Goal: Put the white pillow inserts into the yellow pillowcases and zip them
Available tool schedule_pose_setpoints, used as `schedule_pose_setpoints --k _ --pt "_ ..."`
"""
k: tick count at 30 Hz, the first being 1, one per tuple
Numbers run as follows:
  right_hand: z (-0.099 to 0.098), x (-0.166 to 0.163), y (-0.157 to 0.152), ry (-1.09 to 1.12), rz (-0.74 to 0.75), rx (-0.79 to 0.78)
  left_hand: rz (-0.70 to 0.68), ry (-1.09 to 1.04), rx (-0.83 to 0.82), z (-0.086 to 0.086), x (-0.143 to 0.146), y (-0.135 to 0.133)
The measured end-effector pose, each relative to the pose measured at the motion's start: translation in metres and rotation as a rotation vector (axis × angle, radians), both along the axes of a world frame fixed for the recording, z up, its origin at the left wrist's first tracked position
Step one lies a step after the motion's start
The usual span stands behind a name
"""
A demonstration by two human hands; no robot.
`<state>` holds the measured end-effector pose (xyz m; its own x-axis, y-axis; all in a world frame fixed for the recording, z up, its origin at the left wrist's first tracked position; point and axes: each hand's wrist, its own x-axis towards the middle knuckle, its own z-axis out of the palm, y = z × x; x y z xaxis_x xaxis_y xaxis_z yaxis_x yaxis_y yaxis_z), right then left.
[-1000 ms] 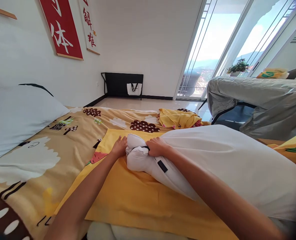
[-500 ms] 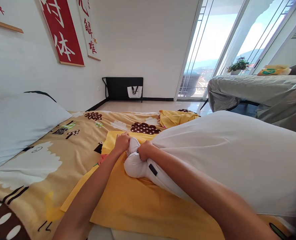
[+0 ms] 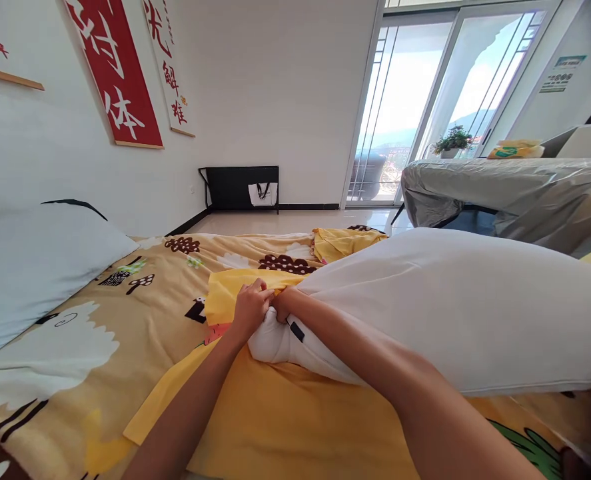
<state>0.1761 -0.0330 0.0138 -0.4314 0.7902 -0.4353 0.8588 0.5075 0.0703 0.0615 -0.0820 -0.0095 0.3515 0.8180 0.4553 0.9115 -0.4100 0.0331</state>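
Observation:
A large plump white pillow (image 3: 440,307) with a small black tag lies across the right side of the bed, its near end gathered into a bunch. My right hand (image 3: 286,303) is closed around that gathered end, close above the tag. Right beside it, my left hand (image 3: 253,307) has its fingers bent over the tip of the bunch, almost touching the right hand. Some of the left fingertips are hidden. Beneath the pillow and both arms spreads a flat yellow pillowcase (image 3: 295,427).
The bed has a tan patterned sheet (image 3: 160,333). Another white pillow (image 3: 40,260) rests at the left against the wall. A crumpled yellow cloth (image 3: 348,244) lies at the far bed edge. A plastic-covered table (image 3: 500,180) stands at back right, near glass doors (image 3: 415,100).
My left hand has moved over the bunched pillow end, closer to my right hand. The bunch looks smaller and more covered. The camera view has tilted slightly up and turned right.

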Motion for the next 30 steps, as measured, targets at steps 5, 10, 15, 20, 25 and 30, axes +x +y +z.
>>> schedule_pose_setpoints --k 5,10,15,20,25,30 --pt "0.003 0.022 -0.004 0.007 -0.017 0.096 0.056 0.29 0.052 -0.014 -0.028 -0.029" --pt "0.008 0.036 -0.013 0.021 -0.03 0.179 -0.099 0.456 -0.009 -0.035 -0.048 -0.055" --pt "0.012 0.03 -0.023 0.004 -0.057 0.195 -0.114 0.375 -0.175 -0.049 -0.043 -0.069" --pt "0.013 0.03 -0.025 0.001 -0.082 0.192 -0.011 0.24 -0.25 -0.057 -0.032 -0.073" --pt "0.017 0.037 -0.02 0.018 -0.097 0.177 -0.053 0.2 -0.171 -0.055 -0.03 -0.078" --pt "0.017 0.043 -0.008 0.025 -0.112 0.135 -0.045 0.044 -0.121 -0.043 -0.023 -0.093"
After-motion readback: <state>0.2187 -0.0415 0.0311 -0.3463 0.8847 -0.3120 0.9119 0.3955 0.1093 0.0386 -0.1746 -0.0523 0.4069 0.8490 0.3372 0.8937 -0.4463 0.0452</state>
